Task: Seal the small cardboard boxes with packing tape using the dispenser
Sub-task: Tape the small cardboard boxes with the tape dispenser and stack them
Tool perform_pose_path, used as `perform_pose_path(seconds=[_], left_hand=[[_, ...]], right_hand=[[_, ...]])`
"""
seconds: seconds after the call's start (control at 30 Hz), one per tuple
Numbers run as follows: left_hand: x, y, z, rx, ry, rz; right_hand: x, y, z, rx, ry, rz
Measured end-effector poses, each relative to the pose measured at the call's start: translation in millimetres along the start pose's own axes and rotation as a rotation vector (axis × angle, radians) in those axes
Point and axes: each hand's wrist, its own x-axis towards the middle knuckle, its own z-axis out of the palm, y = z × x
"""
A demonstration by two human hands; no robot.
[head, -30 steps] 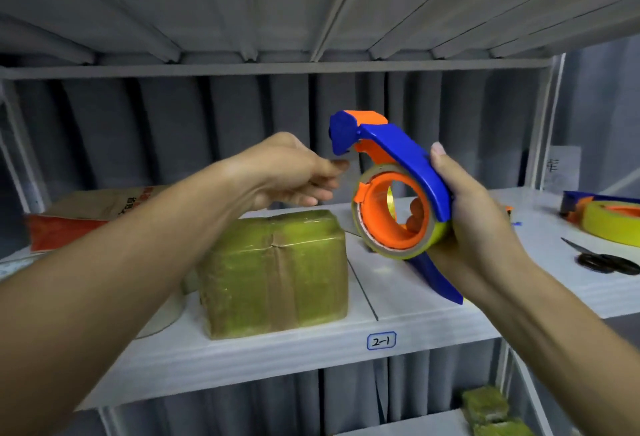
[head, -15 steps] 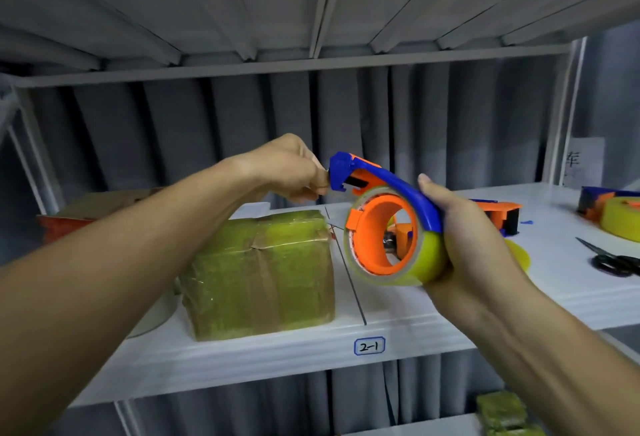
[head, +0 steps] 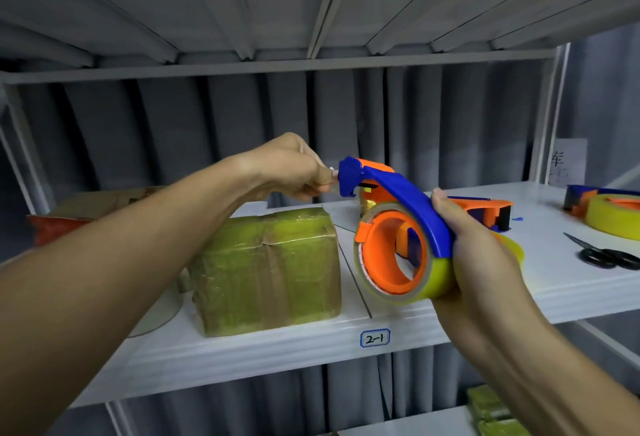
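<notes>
Two hands are occupied with one tool above the shelf (head: pixel 242 359). The tape dispenser (head: pixel 398 228) is gripped by the right hand (head: pixel 481 259), whose fingers are wrapped round the blue handle and the yellow roll, the thumb laid along the handle's top. At the cutter end, the left hand (head: pixel 294 169) is held with fingers curled together as in a pinch; a glint of clear tape seems to be caught there, though what exactly is pinched cannot be told for certain.

The small cardboard box (head: pixel 266 273) is seen resting on the shelf just below the left forearm, near the front edge, apparently wrapped in yellowish tape over most of its faces. It is touched by neither hand.

The step in hand is judged to be the freeing of the tape's leading end from the blade. Next, a length of tape would need to be drawn out, kept taut and untwisted, and its end laid on the box before the dispenser is run along a seam
</notes>
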Motion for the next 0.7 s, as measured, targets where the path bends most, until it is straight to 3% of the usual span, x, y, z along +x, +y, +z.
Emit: perform_pose_path(seconds=[0.2,0.33,0.57,0.7], left_hand=[[10,-12,-8,0.059,0.055,0.005],[17,-20,-10,0.107,-0.078,-0.12],[21,-23,2,0.168,-0.131,-0.188],[23,-24,9,0.183,-0.139,-0.179]], right_hand=[[-6,-4,4,0.017,0.042,0.048],[-5,-7,5,0.025,0.057,0.086],[-1,5,6,0.045,0.156,0.111],[-2,9,3,0.015,0.086,0.096]])
